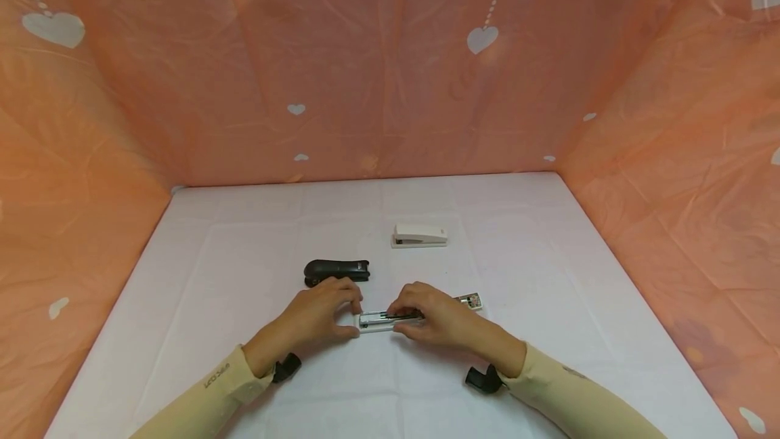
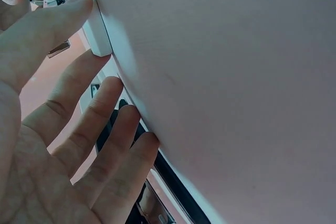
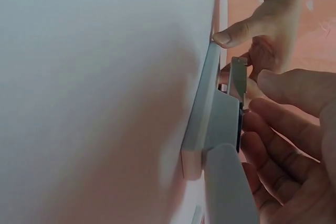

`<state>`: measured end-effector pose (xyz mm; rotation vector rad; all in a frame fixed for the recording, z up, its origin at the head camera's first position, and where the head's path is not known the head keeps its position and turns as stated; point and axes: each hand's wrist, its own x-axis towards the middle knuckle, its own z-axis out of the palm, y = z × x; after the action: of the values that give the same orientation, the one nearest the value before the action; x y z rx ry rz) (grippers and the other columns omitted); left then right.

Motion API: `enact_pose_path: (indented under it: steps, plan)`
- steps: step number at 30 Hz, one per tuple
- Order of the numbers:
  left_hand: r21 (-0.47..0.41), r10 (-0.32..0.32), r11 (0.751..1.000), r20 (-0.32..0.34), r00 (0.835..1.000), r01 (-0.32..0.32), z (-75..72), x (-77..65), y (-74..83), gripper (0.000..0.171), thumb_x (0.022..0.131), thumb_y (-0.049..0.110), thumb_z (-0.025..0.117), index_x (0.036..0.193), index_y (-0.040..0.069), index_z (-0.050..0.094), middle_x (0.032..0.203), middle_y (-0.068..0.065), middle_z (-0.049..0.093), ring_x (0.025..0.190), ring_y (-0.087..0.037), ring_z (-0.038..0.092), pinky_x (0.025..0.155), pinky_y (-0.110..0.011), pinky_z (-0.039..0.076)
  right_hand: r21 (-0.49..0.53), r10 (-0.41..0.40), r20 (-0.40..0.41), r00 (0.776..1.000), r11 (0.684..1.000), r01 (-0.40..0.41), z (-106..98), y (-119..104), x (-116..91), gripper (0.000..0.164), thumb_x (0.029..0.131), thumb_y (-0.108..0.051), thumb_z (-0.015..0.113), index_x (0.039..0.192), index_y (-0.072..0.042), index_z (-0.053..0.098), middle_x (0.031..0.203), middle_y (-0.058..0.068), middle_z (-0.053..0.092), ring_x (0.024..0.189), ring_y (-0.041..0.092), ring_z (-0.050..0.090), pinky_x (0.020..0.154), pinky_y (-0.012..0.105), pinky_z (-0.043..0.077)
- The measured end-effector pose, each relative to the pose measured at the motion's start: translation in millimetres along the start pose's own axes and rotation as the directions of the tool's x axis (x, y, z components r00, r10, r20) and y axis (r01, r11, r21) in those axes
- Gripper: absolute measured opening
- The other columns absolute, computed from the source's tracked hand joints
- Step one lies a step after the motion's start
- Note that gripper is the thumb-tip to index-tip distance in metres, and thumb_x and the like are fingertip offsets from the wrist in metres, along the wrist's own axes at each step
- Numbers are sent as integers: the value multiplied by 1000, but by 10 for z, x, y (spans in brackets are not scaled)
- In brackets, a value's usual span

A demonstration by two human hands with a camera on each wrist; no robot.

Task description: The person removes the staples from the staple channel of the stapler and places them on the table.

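Observation:
A white stapler (image 1: 378,327) lies opened out on the table between the two hands, its metal staple rail (image 3: 239,77) exposed. Its raised top cover (image 1: 472,301) is swung back to the right, partly behind the right hand. The left hand (image 1: 319,310) pinches the left end of the stapler's base (image 2: 98,32) between thumb and index finger, the other fingers spread. Over the rail, the right hand (image 1: 435,314) grips the stapler's middle with thumb and fingertips. The fingers hide part of the rail from the head view.
Just beyond the left hand lies a black stapler (image 1: 336,269). Farther back stands another white stapler (image 1: 420,236). A white cloth covers the table (image 1: 244,236), and orange sheets with hearts (image 1: 390,73) hang at the back and both sides.

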<state>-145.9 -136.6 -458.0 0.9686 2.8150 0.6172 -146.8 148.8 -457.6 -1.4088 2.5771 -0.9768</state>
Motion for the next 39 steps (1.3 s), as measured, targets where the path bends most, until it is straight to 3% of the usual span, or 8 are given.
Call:
enact_pose_path:
  steps: [12, 21, 39]
  plan:
    - [5, -4, 1000, 9, 1000, 4, 17, 9, -2, 29, 82, 33, 96, 94, 25, 70, 119, 11, 66, 114, -20, 62, 78, -41, 58, -59, 7, 34, 999, 998, -5, 49, -3, 52, 19, 96, -15, 83, 114, -9, 81, 104, -4, 70, 95, 6, 60, 87, 24, 53]
    - [3, -2, 1000, 5, 1000, 2, 15, 2, 2, 29, 82, 32, 96, 94, 25, 70, 119, 10, 66, 114, -21, 62, 77, -41, 58, -108, 35, 64, 997, 994, -28, 65, -30, 72, 22, 97, -19, 82, 117, -11, 82, 105, -5, 68, 94, 8, 59, 96, 34, 52]
    - [10, -3, 1000, 7, 1000, 3, 0, 4, 18, 29, 82, 31, 95, 94, 24, 70, 118, 9, 66, 112, -21, 62, 76, -40, 57, 125, 112, 39, 993, 985, -116, 76, 7, 62, 19, 98, -12, 80, 117, -12, 82, 105, -5, 71, 97, 6, 62, 88, 28, 53]
